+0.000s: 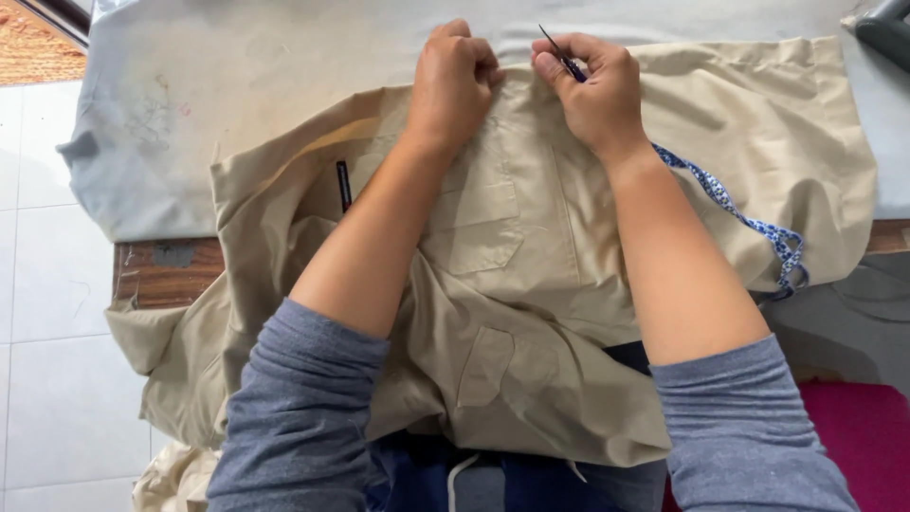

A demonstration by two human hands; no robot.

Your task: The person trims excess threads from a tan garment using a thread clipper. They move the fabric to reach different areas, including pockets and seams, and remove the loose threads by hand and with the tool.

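The beige garment (pixel 531 284) lies spread over the grey-covered tabletop (pixel 237 104) and spills into the lap. The left hand (pixel 453 81) is fisted, pinching its fabric; the right hand (pixel 595 90) grips a thin dark pointed tool (pixel 561 55). Close as those fists are, a slip could prick knuckles or tear cloth.

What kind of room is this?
Probably a home sewing corner. Both hands, left hand and right hand, pinch beige trousers on a padded table; the right holds a small pointed tool, with tiled floor beside.

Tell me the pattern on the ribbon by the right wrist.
Blue and white patterned ribbon, seen in the head view.
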